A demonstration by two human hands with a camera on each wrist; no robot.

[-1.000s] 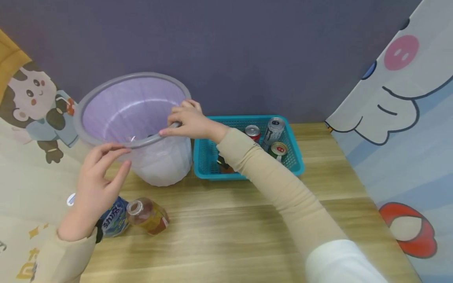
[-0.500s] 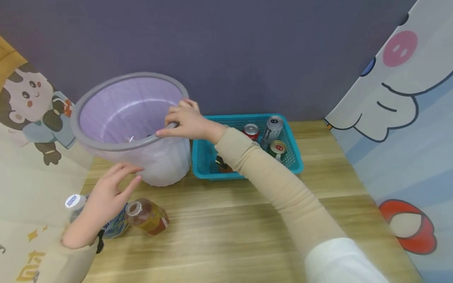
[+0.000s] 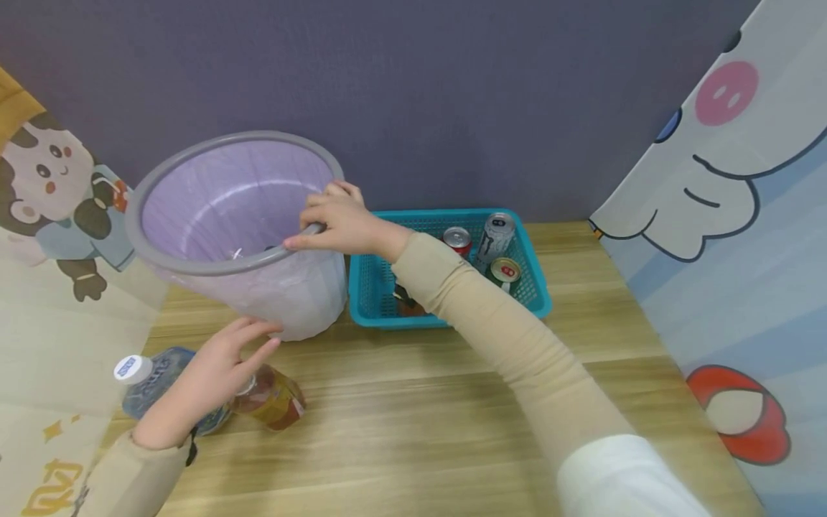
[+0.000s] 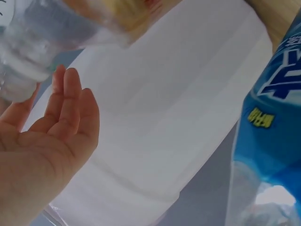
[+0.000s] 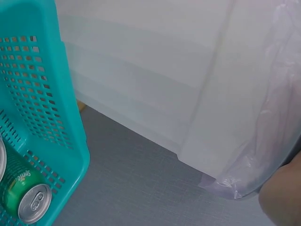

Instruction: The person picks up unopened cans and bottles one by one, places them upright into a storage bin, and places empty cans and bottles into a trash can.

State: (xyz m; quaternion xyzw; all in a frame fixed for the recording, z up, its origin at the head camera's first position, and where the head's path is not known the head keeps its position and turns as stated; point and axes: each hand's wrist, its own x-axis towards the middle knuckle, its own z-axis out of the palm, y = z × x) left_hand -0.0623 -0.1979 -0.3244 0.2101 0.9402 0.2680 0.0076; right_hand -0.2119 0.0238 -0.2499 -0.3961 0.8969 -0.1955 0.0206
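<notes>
In the head view my right hand (image 3: 339,219) grips the grey rim of a white trash bin (image 3: 291,294) lined with a lilac bag; the right wrist view catches only a bit of that hand (image 5: 282,188) at the rim. My left hand (image 3: 222,370) hovers at the neck of an amber-labelled plastic bottle (image 3: 278,402), fingers and thumb apart. Up close in the left wrist view, the fingers of the left hand (image 4: 56,127) are loosely bent beside the bottle's neck (image 4: 28,70); whether they touch it I cannot tell. A blue-labelled bottle (image 3: 158,377) with a white cap stands behind the left wrist.
Right of the bin sits a teal basket (image 3: 545,301) with several cans, among them a silver can (image 3: 496,237) and a green can (image 5: 23,188). A dark wall (image 3: 452,108) closes the back; printed panels (image 3: 730,215) flank the wooden table (image 3: 420,445).
My left hand has come down from beside the bin's rim to the amber-labelled bottle's neck, moving rightward. The right hand stays on the rim.
</notes>
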